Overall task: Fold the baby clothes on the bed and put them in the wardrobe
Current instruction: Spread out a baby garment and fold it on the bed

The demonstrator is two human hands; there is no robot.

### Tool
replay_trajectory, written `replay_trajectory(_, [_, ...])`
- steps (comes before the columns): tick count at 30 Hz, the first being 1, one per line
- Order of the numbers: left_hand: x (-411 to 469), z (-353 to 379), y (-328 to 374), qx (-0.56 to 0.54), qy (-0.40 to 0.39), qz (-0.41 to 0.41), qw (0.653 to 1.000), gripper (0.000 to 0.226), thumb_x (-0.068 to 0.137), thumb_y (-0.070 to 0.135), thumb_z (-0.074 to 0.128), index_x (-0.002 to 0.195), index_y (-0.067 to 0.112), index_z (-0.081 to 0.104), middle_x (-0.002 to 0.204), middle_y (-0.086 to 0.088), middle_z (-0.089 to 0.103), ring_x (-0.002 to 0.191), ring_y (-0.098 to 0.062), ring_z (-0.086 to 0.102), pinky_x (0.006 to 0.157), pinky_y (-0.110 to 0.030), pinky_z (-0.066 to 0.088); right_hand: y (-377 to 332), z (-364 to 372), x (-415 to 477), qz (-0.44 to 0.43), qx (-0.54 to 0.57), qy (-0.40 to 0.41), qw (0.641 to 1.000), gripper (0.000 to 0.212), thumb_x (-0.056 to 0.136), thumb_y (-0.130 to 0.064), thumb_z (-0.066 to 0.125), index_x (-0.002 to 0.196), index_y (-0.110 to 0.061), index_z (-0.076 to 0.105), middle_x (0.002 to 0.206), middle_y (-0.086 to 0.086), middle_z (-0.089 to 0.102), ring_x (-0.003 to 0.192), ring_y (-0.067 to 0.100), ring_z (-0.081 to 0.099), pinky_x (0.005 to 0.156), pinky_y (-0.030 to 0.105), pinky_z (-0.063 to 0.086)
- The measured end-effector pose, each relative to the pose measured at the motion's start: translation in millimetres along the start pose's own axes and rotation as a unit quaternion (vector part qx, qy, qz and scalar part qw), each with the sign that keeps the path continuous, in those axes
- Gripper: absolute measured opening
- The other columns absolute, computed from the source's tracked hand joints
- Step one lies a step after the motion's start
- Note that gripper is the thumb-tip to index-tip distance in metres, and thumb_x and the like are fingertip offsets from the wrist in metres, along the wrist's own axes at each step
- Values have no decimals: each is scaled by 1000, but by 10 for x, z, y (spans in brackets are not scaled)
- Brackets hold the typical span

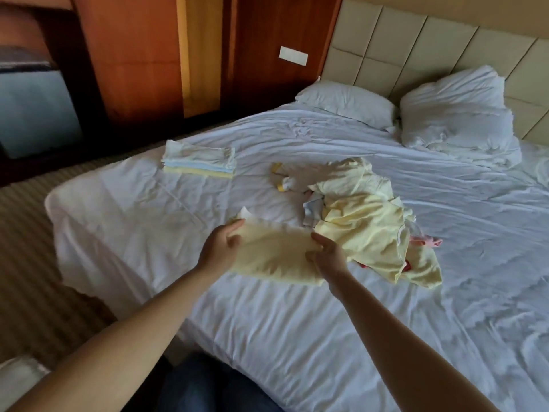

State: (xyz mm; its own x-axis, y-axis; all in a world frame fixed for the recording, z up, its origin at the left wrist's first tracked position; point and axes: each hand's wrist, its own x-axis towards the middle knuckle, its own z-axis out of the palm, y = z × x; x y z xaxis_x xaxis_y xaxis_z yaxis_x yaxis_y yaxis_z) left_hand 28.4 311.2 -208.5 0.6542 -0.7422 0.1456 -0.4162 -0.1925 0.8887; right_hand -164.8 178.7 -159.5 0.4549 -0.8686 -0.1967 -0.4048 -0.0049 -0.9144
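Both hands hold one pale yellow garment (pixel 274 258) over the bed (pixel 297 337), a little in from its near edge. The left hand (pixel 221 248) grips the garment's left side, its thumb lying on top of the cloth and its fingers curled beneath. The right hand (pixel 328 257) pinches the right side between thumb and fingers. The cloth hangs stretched between the two hands, its lower part sagging toward the sheet.

Just beside the right hand, toward the middle of the bed, lies a loose pile of unfolded baby clothes (pixel 365 221), mostly pale yellow with bits of pink and blue showing. A small white piece with yellow cuffs (pixel 282 177) lies just beyond the pile. A folded stack (pixel 199 162) sits near the far side edge, well apart from the hands. Two white pillows (pixel 347 104) rest against the headboard (pixel 416 49). Wooden wardrobe panels (pixel 133 55) stand past the far edge.
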Motion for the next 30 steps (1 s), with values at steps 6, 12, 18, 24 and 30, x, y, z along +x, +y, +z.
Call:
replay_trajectory(6, [572, -930, -291, 24, 77, 12, 997, 45, 97, 6, 48, 141, 13, 51, 148, -3, 46, 138, -7, 37, 103, -14, 28, -588, 959, 555, -48, 58, -44, 996, 60, 84, 6, 56, 140, -16, 50, 124, 3, 59, 88, 10, 58, 67, 15, 49])
replay_trajectory(12, [1316, -1550, -801, 52, 119, -6, 991, 46, 98, 9, 48, 143, 17, 48, 145, -7, 48, 135, -14, 42, 107, -22, 33, -940, 1855, 1268, -64, 66, -71, 993, 62, 83, 3, 57, 140, -20, 50, 123, 4, 62, 93, 13, 59, 75, 23, 50])
replay_trajectory(18, [1960, -1756, -1329, 78, 123, -27, 989, 47, 98, 16, 46, 144, 20, 46, 138, -8, 50, 129, -20, 48, 108, -38, 40, -1048, 2514, 1933, -91, -16, -59, 994, 66, 78, -9, 58, 140, -28, 50, 130, 1, 60, 115, 20, 59, 102, 40, 48])
replay_trajectory(24, [2273, -1651, -1806, 175, 102, -56, 978, 46, 100, 17, 44, 147, 20, 43, 135, -12, 47, 124, -26, 49, 96, -32, 40, -809, 2949, 2376, -104, -142, -33, 984, 65, 83, -7, 50, 144, -30, 44, 137, 1, 50, 124, 19, 49, 110, 29, 26])
replay_trajectory(30, [2299, -1538, -2090, 372, 111, -53, 920, 48, 93, 29, 40, 137, 22, 56, 119, -17, 55, 106, -39, 54, 90, -44, 41, -447, 3178, 2514, -123, -272, 7, 954, 63, 84, -11, 43, 144, -27, 41, 126, 2, 45, 107, 31, 49, 81, 21, 18])
